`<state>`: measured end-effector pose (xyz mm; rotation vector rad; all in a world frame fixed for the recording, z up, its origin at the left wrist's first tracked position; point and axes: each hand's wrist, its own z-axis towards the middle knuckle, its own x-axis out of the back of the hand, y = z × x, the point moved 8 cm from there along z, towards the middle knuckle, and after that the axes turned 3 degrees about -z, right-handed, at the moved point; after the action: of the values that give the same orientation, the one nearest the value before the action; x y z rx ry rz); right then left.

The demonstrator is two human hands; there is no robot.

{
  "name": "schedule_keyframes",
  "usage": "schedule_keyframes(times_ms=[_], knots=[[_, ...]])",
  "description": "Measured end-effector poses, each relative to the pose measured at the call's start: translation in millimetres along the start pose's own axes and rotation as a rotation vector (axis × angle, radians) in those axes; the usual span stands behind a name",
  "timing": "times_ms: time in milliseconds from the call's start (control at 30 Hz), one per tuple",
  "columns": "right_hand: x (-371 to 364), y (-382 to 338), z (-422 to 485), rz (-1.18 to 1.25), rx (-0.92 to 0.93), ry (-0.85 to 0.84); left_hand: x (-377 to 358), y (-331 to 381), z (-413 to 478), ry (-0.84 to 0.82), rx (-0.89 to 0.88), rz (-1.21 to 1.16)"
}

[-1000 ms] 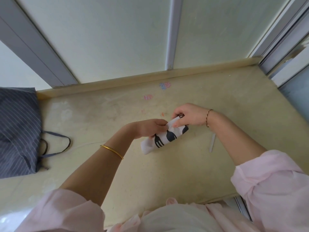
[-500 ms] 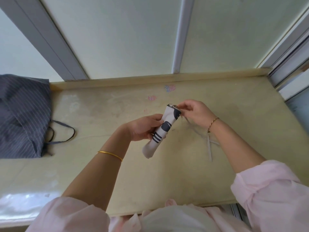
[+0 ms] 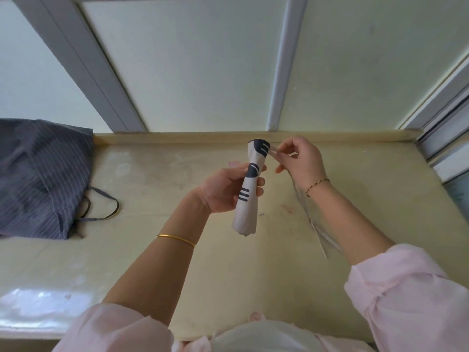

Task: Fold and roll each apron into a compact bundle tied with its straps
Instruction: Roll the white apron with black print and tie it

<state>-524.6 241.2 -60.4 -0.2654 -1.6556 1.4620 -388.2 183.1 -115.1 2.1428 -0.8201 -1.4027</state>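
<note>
A white apron with black cutlery prints is rolled into a tight bundle (image 3: 247,199), held upright above the table. My left hand (image 3: 225,190) grips the roll around its middle. My right hand (image 3: 300,162) pinches a pale strap (image 3: 317,232) beside the roll's top end; the strap trails down under my right forearm toward the table. A second apron (image 3: 38,179), dark grey with thin stripes, lies crumpled at the table's far left, its dark straps (image 3: 101,207) looping out onto the surface.
The yellowish table (image 3: 152,250) runs to a raised back edge below frosted window panels (image 3: 203,59). A sliding frame (image 3: 441,138) stands at the right end. Small pink marks dot the table behind the roll.
The roll rose from lying on the table to standing upright in my left hand. My right hand pulled the strap out sideways from the top end.
</note>
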Motion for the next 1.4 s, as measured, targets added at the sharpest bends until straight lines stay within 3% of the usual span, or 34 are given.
schedule_keyframes(times_ms=[267, 367, 500, 700, 833, 1000, 1167, 1300, 1400], knots=[[-17.0, -1.1, -3.2, -0.082, -0.017, -0.192, 2.5, 8.6, 7.0, 0.264, -0.138, -0.196], [-25.4, -0.6, -8.3, -0.075, -0.037, -0.269, -3.1, 8.8, 7.9, 0.243, -0.16, -0.164], [-21.0, -1.5, -5.8, -0.25, 0.029, -0.216, -3.4, 9.9, 9.2, 0.22, -0.148, -0.133], [-17.9, -1.8, -3.5, -0.264, 0.038, -0.183, 0.4, 9.3, 6.6, 0.263, -0.121, -0.169], [-12.6, -6.8, -3.5, -0.183, 0.008, -0.155, 13.6, 11.8, 5.5, 0.428, -0.186, -0.151], [-14.8, -23.2, -14.5, -0.088, -0.059, -0.223, 27.7, 20.0, 2.1, 0.651, -0.256, 0.127], [-43.9, -16.5, -48.9, 0.095, -0.232, -0.413, 21.9, 31.4, 1.4, 0.583, -0.387, -0.074], [-72.7, -0.9, -78.3, 0.384, -0.394, -0.486, 17.8, 32.2, -0.1, 0.576, -0.291, -0.081], [-81.3, 17.9, -92.4, 0.363, -0.418, -0.539, 16.8, 37.2, 1.8, 0.54, -0.306, -0.173]])
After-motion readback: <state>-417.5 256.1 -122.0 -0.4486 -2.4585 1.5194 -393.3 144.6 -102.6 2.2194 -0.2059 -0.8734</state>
